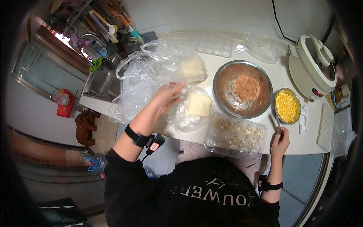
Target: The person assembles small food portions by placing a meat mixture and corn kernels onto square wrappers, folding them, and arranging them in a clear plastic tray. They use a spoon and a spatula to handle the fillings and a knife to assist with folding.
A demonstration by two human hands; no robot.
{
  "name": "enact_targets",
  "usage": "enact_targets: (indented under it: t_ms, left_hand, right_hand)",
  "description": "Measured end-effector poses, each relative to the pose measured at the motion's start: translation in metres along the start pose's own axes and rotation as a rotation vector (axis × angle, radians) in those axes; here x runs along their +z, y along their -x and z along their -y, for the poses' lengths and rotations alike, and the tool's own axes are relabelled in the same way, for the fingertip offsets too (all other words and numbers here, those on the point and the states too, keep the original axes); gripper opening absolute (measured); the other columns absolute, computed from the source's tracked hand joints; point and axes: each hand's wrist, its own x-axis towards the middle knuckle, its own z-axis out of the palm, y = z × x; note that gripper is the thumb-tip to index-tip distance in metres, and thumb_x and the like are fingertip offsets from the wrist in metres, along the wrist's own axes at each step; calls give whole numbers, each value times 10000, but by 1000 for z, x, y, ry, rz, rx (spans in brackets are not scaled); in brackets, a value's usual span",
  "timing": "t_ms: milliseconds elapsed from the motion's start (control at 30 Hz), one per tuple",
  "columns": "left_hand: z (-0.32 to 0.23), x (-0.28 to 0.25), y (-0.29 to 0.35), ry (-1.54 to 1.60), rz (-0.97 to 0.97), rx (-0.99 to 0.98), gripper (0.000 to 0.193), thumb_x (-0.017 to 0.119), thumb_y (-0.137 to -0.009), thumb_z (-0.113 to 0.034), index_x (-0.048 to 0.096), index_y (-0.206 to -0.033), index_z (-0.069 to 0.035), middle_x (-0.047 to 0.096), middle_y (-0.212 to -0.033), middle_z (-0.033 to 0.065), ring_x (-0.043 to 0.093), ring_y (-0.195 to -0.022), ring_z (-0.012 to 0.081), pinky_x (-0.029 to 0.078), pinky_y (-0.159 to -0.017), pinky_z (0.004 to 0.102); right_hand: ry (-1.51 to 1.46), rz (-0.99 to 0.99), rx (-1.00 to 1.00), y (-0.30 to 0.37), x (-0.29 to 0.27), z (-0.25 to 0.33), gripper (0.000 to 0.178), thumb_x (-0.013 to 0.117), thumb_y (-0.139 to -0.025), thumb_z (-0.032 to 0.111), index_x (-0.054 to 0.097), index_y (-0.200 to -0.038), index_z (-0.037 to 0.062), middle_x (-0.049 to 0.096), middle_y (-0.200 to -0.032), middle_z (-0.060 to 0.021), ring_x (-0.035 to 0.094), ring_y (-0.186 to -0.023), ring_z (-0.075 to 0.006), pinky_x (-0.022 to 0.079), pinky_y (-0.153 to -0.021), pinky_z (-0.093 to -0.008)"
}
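Wrapper stack (pixel 199 104), near-square | just right of left hand (pixel 167 98), the nearer; left grip unclear | right hand (pixel 280 143) holding thin utensil (pixel 278 122)

Two metal bowls (pixel 222 80), one wrapper stack (pixel 199 104), one cooker (pixel 301 73), two black wristbands (pixel 137 137) show.

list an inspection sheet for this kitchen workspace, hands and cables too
Surface: white counter, crowded
Things: pale square wrappers, stacked; pinkish mixture in large metal bowl; yellow pieces in small bowl; clear tray, partly filled
Clutter: crumpled plastic bags left of large metal bowl
Hands: left hand beside wrappers, grip unclear; right hand holding thin handle at small bowl
Cables: black cord against wall
Surroundings: sink left, white cooker right
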Motion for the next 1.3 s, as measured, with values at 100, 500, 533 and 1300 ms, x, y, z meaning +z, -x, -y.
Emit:
enact_targets:
  t_ms: [100,500,533,1300]
  left_hand:
    - [-9,-1,-26,-55,-213,174,848,777,-741,-328,303,-1314,78,400,-1320,197,389,-1245,292,342,-1018,401]
    - [-21,-6,-172,-368,-634,194,836,824,-640,-298,411,-1237,117,534,-1206,242,579,-1049,314,481,-863,375]
    - [-22,-13,-174,-404,-629,190,709,799,-651,-241,471,-1184,91,546,-1200,233,576,-1058,327,477,-874,371]
    - [-32,36,-100,-996,-70,1338,526,406,-950,-394,492,-1261,21,511,-1292,185,435,-1244,287,282,-1067,360]
  right_hand:
    - [10,13,36,1,-1,0,133,469,-829,-30,545,-937,-14,555,-774,-108,532,-684,-179,449,-663,-280]
    - [-1,-20,5,0,0,1,151,470,-814,-30,552,-939,-11,559,-763,-106,535,-662,-182,451,-641,-284]
    - [-4,-24,-2,0,0,2,150,470,-814,-30,553,-938,-11,559,-762,-106,534,-660,-182,451,-639,-283]
    - [28,2,28,0,-2,4,129,474,-818,-36,547,-922,-13,567,-755,-118,550,-658,-190,456,-639,-291]
